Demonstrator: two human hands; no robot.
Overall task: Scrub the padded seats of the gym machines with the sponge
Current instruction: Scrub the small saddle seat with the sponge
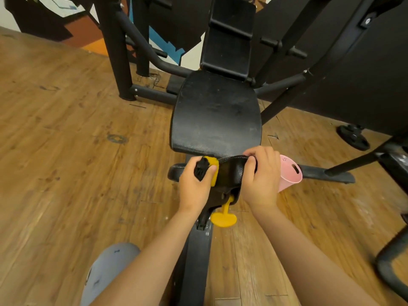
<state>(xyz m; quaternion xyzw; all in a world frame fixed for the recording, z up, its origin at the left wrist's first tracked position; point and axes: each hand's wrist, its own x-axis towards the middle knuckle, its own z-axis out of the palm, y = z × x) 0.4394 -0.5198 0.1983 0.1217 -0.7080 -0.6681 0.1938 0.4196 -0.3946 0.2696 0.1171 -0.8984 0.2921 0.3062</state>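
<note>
A: How far along is the scrubbing looking?

B: Early, I'd judge. The left hand (195, 184) is closing around the sponge (208, 170), a yellow one with a dark scouring face, and pressing it to the left part of the small near pad (229, 173). The right hand (261, 177) is gripping that pad's right edge, steadying it. The large seat (216, 113) just beyond is showing dusty specks and no wet sheen, so it is probably waiting its turn, as is the backrest (229, 36) at the far end.

A: And room to move?

B: On the left, bare wooden floor (66, 140) is lying open. In the middle, the yellow adjustment knob (223, 218) is sticking out just below the pad, near both wrists. To the right, a pink bucket (290, 173) is sitting just behind the right hand, and black frame bars (326, 173) are crowding that side.
</note>
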